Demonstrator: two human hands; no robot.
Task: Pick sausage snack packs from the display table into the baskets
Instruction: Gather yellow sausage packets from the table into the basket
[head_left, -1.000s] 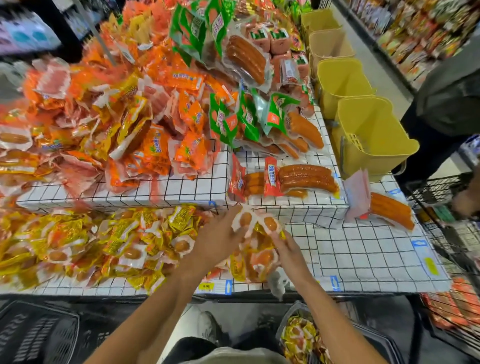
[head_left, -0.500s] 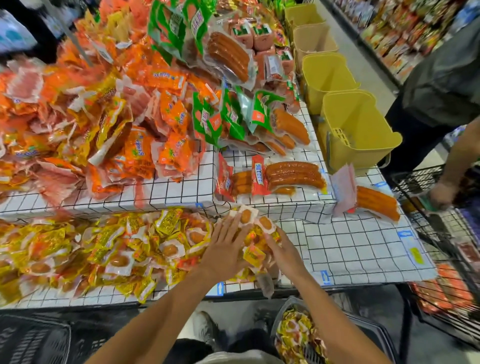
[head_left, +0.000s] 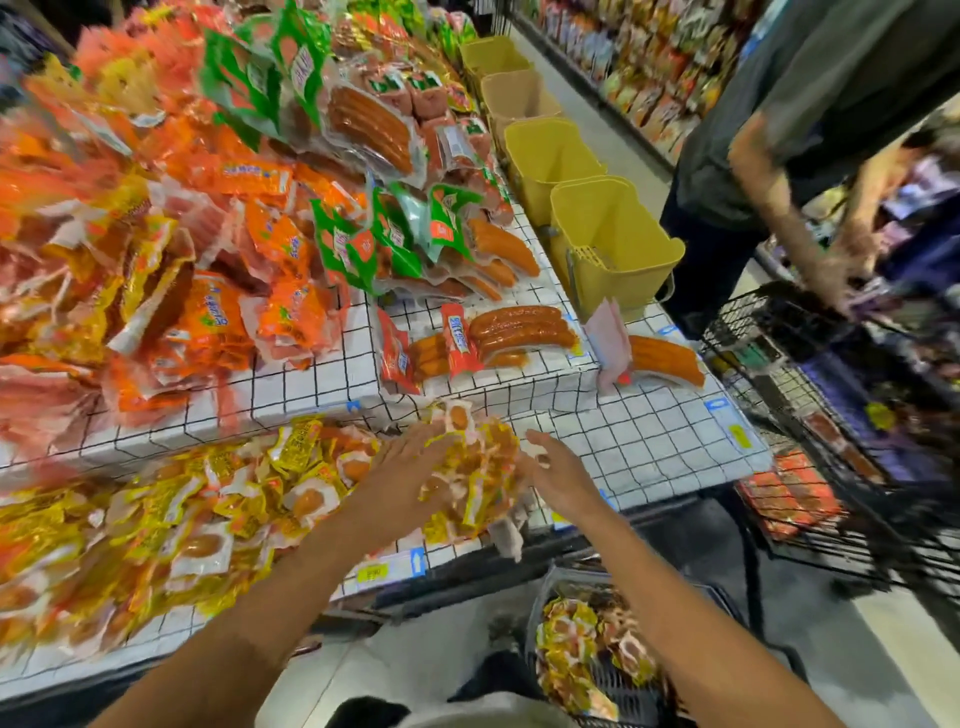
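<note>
sausage snack packs in yellow wrap lie heaped along the front edge of the display table, on its lower tier, and the heap runs from the left side to about the middle. beyond the heap's right end the checked cover shows toward the front right corner. your basket sits on the floor below the front edge, under your right forearm, with yellow packs already in it.

a loose bundle of packs sits at the right end of the heap, right at the front edge, and some of it hangs over the edge. it lies between your two hands, roughly level with both, so neither hand is clearly nearer. the basket lies down and toward you, slightly right of the bundle, so the coming move is probably a drop off the edge on the right-hand side.

your left hand has straight, spread fingers pressed flat against the bundle's left side. your right hand is also flat with relaxed fingers, cupping the bundle's right side; blur makes it hard to tell how firmly it touches. neither hand curls round a pack; you are squeezing the bundle between two flat palms.
</note>
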